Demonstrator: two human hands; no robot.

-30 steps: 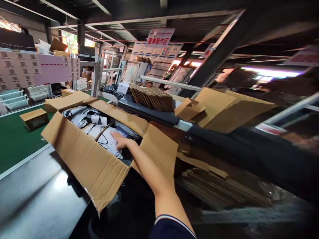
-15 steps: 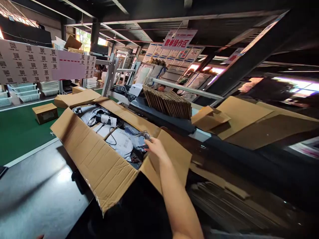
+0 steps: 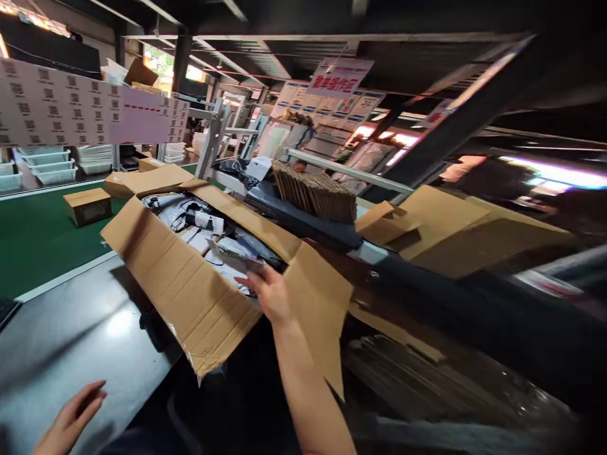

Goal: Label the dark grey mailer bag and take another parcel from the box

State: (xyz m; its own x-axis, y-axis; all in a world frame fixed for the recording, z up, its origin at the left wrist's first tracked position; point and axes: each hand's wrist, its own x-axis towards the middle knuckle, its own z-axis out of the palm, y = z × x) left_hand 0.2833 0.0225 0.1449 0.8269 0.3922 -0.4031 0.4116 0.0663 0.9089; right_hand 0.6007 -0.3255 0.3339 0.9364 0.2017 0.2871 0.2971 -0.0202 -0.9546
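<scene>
In front of me an open cardboard box (image 3: 180,278) holds several plastic-bagged items (image 3: 175,212), some white with labels, others in dark wrapping. My right hand (image 3: 271,292) is over the near right end of the box, its fingers closed on a thin plastic-wrapped packet (image 3: 232,256). That packet is tilted above the other bags, and what is inside it I cannot make out. At the lower left my left hand (image 3: 76,414) hovers by the metal tabletop (image 3: 71,335), thumb and fingers apart, holding nothing.
A small closed carton (image 3: 88,207) sits on the green surface (image 3: 28,234) at left. Beyond the box are a row of folded cardboard (image 3: 313,193) and open cartons (image 3: 441,221). White baskets (image 3: 50,167) stand under a panel of printed codes (image 3: 57,107).
My right hand has moved left and towards me, lifting the packet from among the bags. My left hand has come into view at the lower left.
</scene>
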